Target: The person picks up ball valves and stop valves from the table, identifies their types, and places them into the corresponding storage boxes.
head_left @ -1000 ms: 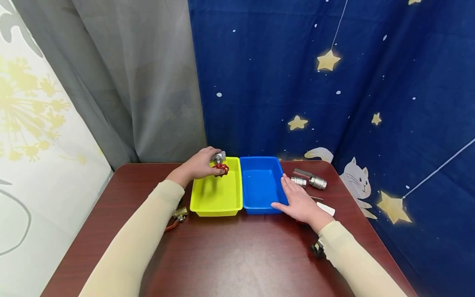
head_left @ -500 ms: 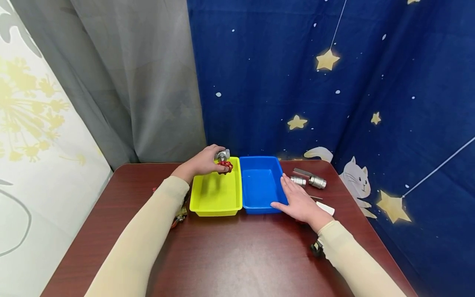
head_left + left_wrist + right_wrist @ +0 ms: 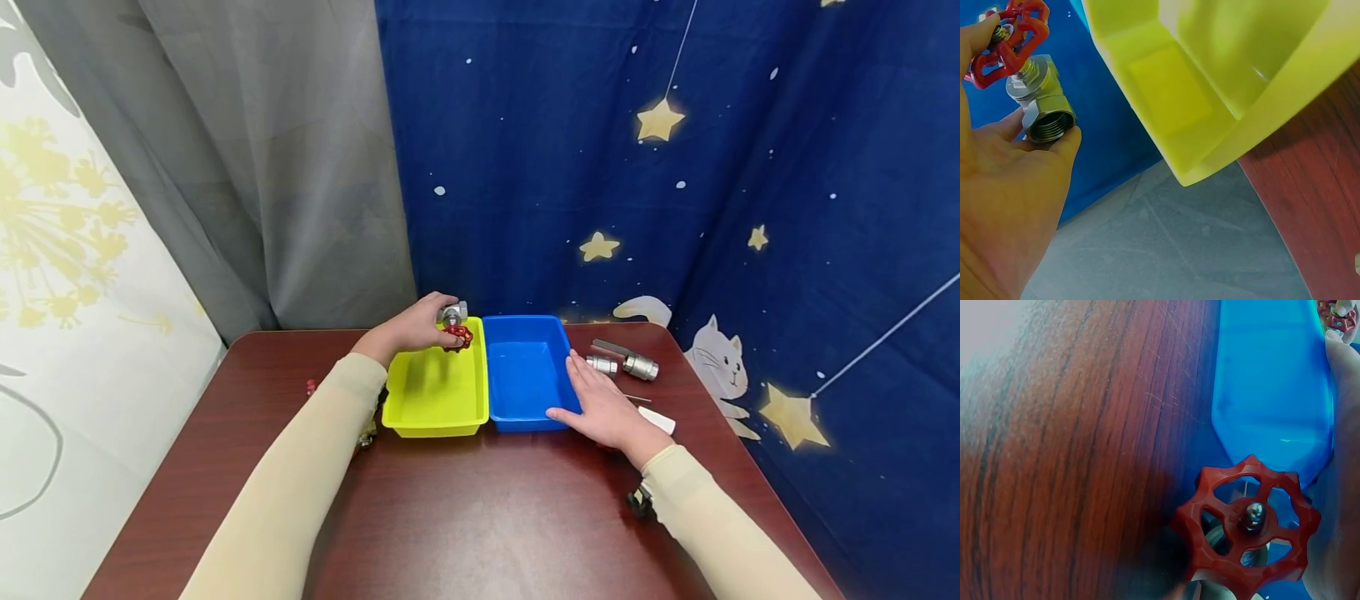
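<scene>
My left hand (image 3: 412, 325) grips a silver gate valve (image 3: 452, 314) with a red handwheel, above the far end of the yellow tray (image 3: 437, 431). In the left wrist view, the thumb lies on the handwheel (image 3: 1035, 28) and fingers support the threaded body (image 3: 1050, 115). My right hand (image 3: 603, 412) has its fingers straight, resting against the right side of the blue tray (image 3: 528, 367). Close below that wrist, the right wrist view shows another valve's red handwheel (image 3: 1235, 520); the hand mostly hides that valve in the head view.
Right of the blue tray lie a silver lever valve (image 3: 641, 367), a silver fitting (image 3: 602, 365) and a white piece (image 3: 657, 419). A brass valve (image 3: 367, 435) is partly hidden by the left sleeve, with a small red part (image 3: 311, 387) beyond. Curtains hang behind the table (image 3: 450, 508).
My left hand has shifted right and slightly farther away over the yellow tray, carrying the gate valve. The sleeve now covers more of the brass valve. My right hand stays put.
</scene>
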### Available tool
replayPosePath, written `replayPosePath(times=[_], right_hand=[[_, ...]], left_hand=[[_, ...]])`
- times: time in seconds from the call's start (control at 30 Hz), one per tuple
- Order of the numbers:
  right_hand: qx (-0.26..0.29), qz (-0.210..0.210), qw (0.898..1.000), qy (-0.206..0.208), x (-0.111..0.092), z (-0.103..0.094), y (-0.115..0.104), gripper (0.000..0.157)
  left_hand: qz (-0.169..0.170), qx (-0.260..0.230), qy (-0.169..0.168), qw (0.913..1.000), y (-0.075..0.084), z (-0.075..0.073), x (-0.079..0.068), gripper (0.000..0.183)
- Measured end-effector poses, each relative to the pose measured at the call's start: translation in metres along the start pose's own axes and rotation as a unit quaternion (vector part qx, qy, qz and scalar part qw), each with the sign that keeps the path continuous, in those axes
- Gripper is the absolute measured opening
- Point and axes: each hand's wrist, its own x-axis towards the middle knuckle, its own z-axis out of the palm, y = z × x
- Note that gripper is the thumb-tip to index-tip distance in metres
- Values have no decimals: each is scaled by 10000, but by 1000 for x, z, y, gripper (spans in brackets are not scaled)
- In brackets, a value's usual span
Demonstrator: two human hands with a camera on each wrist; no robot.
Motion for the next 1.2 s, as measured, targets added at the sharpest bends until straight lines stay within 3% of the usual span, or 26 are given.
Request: replayPosePath(times=[0.27,0.53,0.83,1.2], right_hand=[[-17,-49,10000,77,0,1,1,119],[27,-65,9999,78,-1,-2,-1,119],[1,-100,9999,118,0,1,1,119],[-62,-145,9998,137,1,1,1,120]], left_hand=[[-78,-207,-92,9997,-1,4,1,89],[-141,189,-127,9996,-12,15,8,88],[-454,49,-363,9983,-10,20,8,95],[-542,54,-560,9969,-14,24,15,95]])
